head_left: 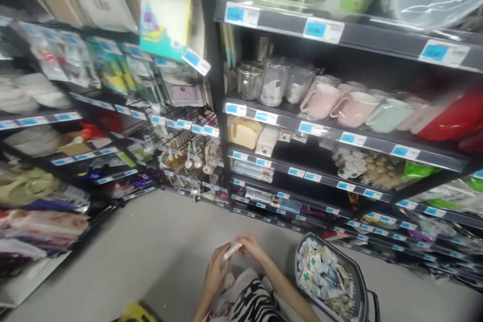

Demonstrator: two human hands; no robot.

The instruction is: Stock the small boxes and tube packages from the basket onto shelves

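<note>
In front of my lap, my left hand [217, 265] is closed around a small, pale, flat item [231, 250], perhaps a little box or packet; blur hides its exact kind. My right hand [249, 245] has its fingers closed at the item's other end. To the right on the floor, beside my right forearm, stands a grey basket [363, 272]. Inside it lie many small packaged goods [316, 269], among them pieces with light blue round parts and white cards bearing green crosses.
Dark shelves with blue and white price tags [317, 29] rise ahead, holding pink mugs [323, 99], a mint green mug [388, 113] and steel cups [250, 80]. More shelving with bowls [35, 91] runs along the left. Something yellow [136, 313] sits on the grey floor [166, 246] at the bottom edge.
</note>
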